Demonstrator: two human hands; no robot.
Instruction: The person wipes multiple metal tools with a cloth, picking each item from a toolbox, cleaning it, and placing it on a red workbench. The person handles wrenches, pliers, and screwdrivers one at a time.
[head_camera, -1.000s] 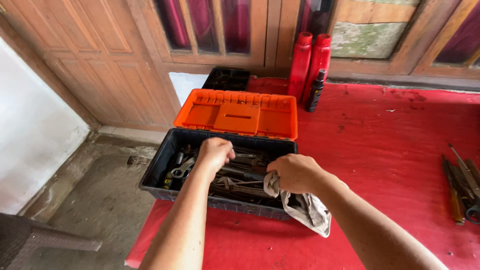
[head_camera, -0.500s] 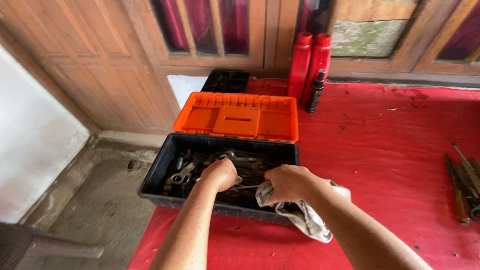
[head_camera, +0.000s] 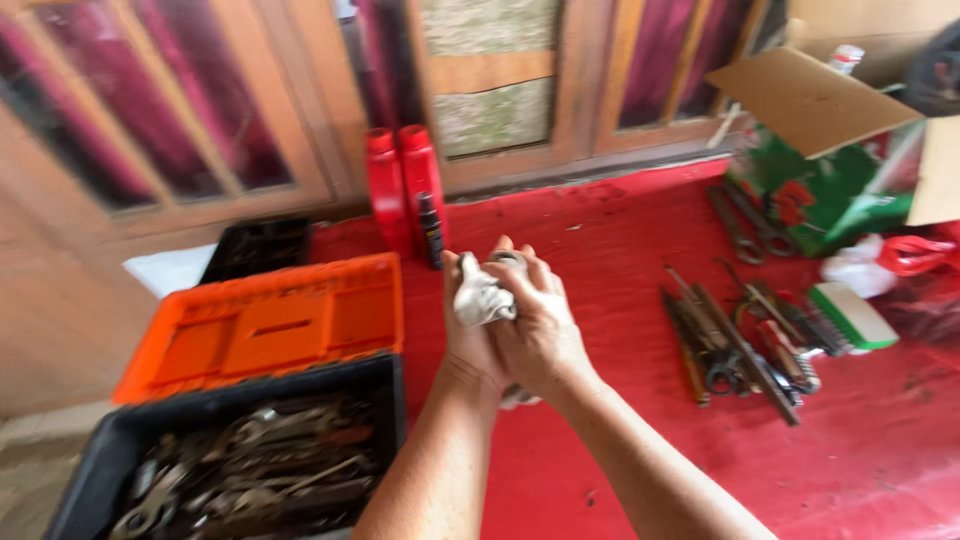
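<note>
Both hands raised over red table (head_camera: 620, 440), beside open toolbox (head_camera: 110, 450). Left hand (head_camera: 470, 335) and right hand (head_camera: 545, 325) clasped round grey rag (head_camera: 482, 295), small metal piece (head_camera: 507, 258) peeking on top. Risk: piece slipping from cloth, rolling among loose tools (head_camera: 735, 340).

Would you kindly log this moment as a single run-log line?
left hand: on grey rag | right hand: clasps rag | both over red table | toolbox: open, tools inside

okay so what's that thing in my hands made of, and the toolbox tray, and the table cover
Rag: soft grey-white cloth, crumpled into folds between both hands. Tray: orange moulded plastic by its look, smooth, with formed compartments. Table cover: red, matte, likely fabric or felt, scuffed and dusty; the blur leaves it open.
</note>
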